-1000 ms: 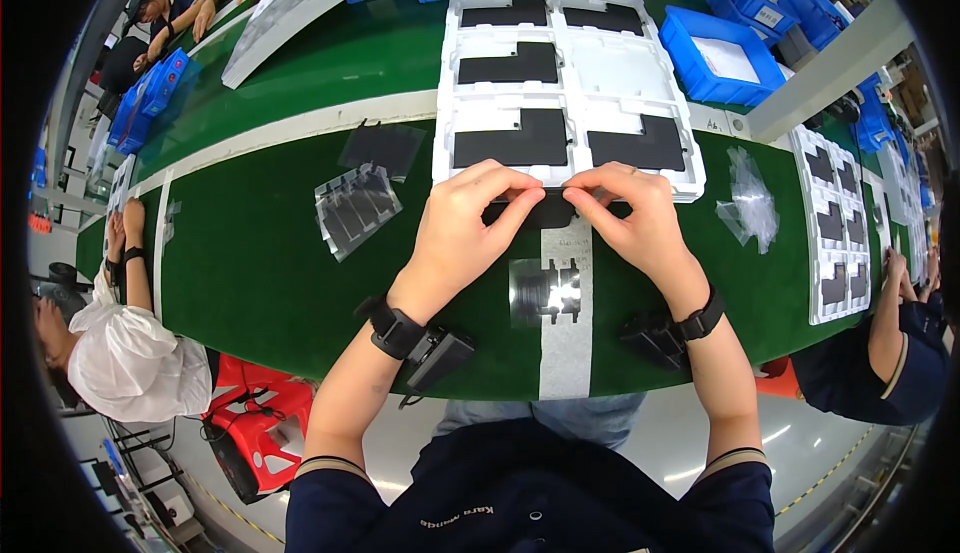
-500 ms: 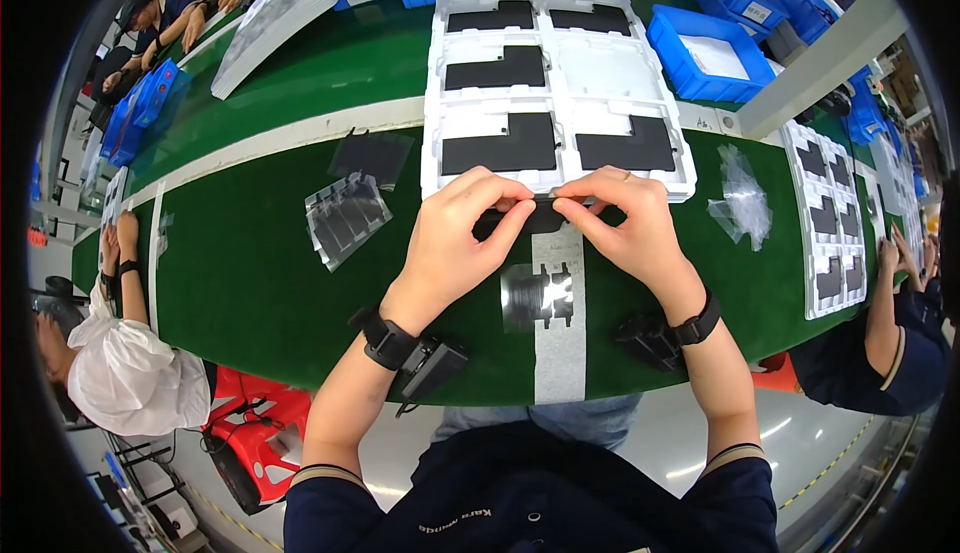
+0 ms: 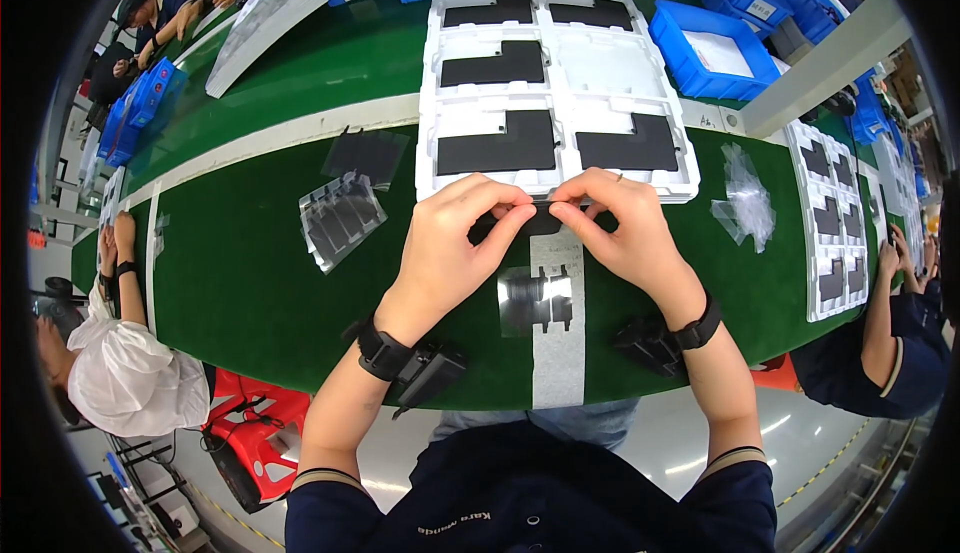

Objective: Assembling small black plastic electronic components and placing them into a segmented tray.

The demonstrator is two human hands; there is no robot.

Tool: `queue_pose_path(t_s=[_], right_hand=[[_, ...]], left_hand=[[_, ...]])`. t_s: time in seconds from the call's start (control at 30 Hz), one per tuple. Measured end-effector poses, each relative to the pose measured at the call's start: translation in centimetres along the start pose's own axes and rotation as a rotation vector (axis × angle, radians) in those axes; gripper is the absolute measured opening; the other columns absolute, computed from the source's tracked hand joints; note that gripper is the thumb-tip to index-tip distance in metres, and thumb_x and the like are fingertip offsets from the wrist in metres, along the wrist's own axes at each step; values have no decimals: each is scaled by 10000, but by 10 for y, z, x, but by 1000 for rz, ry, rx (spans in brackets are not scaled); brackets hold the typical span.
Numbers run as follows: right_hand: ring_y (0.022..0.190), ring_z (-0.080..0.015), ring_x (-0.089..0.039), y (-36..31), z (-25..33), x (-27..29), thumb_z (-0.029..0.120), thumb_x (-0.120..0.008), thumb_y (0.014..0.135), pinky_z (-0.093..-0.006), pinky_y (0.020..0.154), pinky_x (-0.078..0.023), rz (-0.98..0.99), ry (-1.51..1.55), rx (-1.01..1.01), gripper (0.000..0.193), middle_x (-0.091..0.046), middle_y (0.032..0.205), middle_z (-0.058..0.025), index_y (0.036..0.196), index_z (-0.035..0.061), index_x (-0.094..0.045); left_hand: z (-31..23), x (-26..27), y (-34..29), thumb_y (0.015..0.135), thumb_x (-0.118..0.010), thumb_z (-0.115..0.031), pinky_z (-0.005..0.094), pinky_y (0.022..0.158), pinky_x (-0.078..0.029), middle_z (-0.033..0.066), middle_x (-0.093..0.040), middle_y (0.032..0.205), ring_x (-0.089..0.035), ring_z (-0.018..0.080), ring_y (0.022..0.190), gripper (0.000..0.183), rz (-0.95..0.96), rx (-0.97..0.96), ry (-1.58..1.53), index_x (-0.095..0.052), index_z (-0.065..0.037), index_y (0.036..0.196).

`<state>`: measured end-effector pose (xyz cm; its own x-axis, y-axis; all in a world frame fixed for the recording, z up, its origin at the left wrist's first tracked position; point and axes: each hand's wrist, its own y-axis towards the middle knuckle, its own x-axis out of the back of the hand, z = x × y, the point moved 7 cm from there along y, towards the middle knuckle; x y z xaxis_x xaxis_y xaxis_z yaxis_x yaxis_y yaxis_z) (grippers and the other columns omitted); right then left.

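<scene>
Black strip (image 3: 540, 221), small, flat and dark, is pinched between both hands just above the white stripe (image 3: 558, 343) that crosses the green counter (image 3: 250, 283). That counter is the widest thing in view, curving away to both sides, with open green room to the left of the left hand (image 3: 450, 243) and below the right hand (image 3: 625, 233). Just beyond the knuckles lies a large white moulded tray (image 3: 560, 103) carrying black L-shaped sheets; its near rim almost touches the fingertips. Blue bins (image 3: 715, 53) stand further off, beyond the tray. Left of the left hand lies a clear film with dark pieces (image 3: 342, 218); below the wrists rests a glossy cut sheet (image 3: 535, 298). Both hands are closed on the strip's ends, thumbs and forefingers clamped.
</scene>
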<state>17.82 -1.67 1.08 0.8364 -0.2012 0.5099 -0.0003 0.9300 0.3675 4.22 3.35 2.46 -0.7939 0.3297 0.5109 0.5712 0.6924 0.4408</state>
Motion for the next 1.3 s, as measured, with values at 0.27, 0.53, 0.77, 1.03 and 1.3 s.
queue_pose_path(t_s=[0.27,0.53,0.77,1.03,1.3], right_hand=[[590,-85,-559,-6,17,9,-12,-619,766,-220,548,-455,-73,159,-64,278,-520,624,-50,1030,54,-565],[540,-13,-437,-11,15,10,-32,-612,776,-175,578,-451,-174,412,-61,322,-483,615,7,1090,17,-563],[581,-57,-565,-9,17,13,-27,-615,773,-184,586,-451,-134,374,-7,320,-602,659,-36,1087,18,-572],[774,-105,-619,-12,14,10,-50,-610,778,-206,639,-481,-73,465,5,290,-619,1044,-100,1062,0,-574],[1112,-296,-504,-11,20,-4,277,-660,773,-427,955,-374,162,1059,12,336,-531,1160,-223,994,68,-518]], left_hand=[[10,22,-3,727,-669,-25,264,802,-438,115,-535,1139,-559,165,975,522,-187,61,-139,-448,-20,1200],[22,8,-12,828,-637,-137,200,594,-454,3,-598,709,-549,50,655,143,-41,379,-627,-595,-2,809],[25,4,-14,826,-645,-161,206,547,-450,21,-597,745,-548,61,644,156,-26,430,-723,-585,-16,830],[28,1,-15,824,-650,-171,205,536,-441,16,-590,734,-542,58,641,167,4,423,-768,-583,-17,827],[25,-22,-27,857,-610,-234,198,533,-437,-4,-563,744,-530,57,632,184,236,540,-1095,-548,-61,863]])
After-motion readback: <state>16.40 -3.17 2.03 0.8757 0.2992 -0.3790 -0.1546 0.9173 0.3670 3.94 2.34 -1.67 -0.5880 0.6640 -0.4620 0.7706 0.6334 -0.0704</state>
